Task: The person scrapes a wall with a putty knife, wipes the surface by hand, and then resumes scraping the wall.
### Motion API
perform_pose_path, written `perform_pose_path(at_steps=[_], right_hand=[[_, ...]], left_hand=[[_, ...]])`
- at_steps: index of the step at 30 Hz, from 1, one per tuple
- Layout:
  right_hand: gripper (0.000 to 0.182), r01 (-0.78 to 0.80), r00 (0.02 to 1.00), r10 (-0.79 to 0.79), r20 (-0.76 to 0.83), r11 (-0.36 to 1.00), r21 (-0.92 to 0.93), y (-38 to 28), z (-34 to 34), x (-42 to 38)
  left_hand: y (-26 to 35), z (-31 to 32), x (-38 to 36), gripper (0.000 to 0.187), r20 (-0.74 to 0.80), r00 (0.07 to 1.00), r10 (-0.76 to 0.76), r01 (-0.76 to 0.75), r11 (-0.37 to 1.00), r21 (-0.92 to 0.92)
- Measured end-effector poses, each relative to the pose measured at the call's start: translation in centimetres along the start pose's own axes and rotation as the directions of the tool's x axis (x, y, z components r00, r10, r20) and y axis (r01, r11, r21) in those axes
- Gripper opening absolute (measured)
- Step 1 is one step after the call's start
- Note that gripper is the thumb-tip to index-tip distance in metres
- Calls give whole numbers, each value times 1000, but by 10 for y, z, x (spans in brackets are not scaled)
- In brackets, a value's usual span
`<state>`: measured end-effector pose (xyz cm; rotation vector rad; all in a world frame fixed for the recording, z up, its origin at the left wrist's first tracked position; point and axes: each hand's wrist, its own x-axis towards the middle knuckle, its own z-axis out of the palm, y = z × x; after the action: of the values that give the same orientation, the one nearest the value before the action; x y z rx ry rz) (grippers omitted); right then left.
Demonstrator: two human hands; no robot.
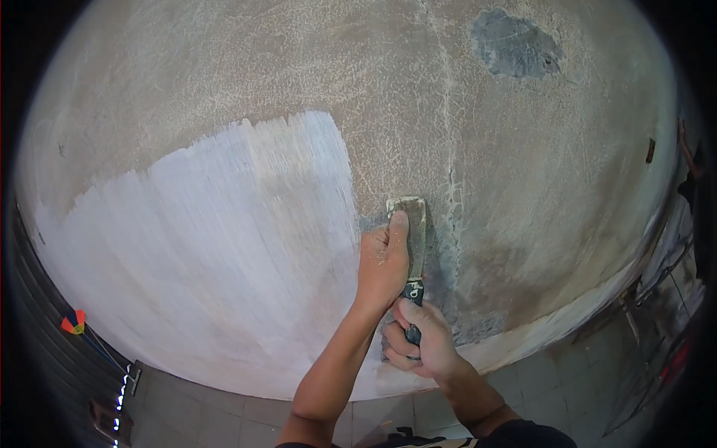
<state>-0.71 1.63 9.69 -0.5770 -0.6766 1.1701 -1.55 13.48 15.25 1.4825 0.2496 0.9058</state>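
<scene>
A putty knife (418, 248) with a dirty metal blade and a dark handle points upward against the wall (403, 127). Its handle is wrapped in the fingers of my right hand (426, 337), thumb laid along it. My left hand (382, 261) is closed at the blade, with one digit pressed flat on the metal near its top edge; the other fingers are curled, and how they meet the blade is partly hidden. Left of the hands, a streaky white coating (216, 224) covers part of the wall. The surface around the blade is brownish and finely crackled.
A vertical crack (451, 179) runs just right of the knife, and a grey patch (517, 43) lies at upper right. Below is a tiled floor (224, 418). Corrugated sheeting (33, 321) stands at left, near a red, yellow and blue object (73, 322).
</scene>
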Motion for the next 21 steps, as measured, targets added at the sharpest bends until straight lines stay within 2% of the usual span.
perform_pose_path(at_steps=[4,8,11,14,16,17,21], right_hand=[[32,-27,999,27,-25,1000,7,12,-7,-6],[32,-32,999,32,-10,999,-9,1,-5,-4],[32,-11,999,12,32,1000,-25,-7,-4,1],[32,-21,997,20,-73,1000,-12,12,-5,-7],[31,-21,999,21,-40,1000,-15,19,-15,-7],[31,-29,999,29,-19,1000,-9,22,-19,-8],[31,-17,999,18,-48,1000,18,3,0,-5]], left_hand=[[-20,-3,-8,54,7,1000,-16,16,1000,6],[-10,0,-3,54,23,1000,-22,22,1000,7],[3,3,3,54,27,999,38,-37,999,-15],[-14,-2,-7,53,26,999,35,-35,999,9],[-25,-3,-14,53,15,997,-79,79,997,0],[-26,-3,-12,53,19,997,-81,81,997,3],[-4,1,-1,54,35,999,-28,28,1000,-11]])
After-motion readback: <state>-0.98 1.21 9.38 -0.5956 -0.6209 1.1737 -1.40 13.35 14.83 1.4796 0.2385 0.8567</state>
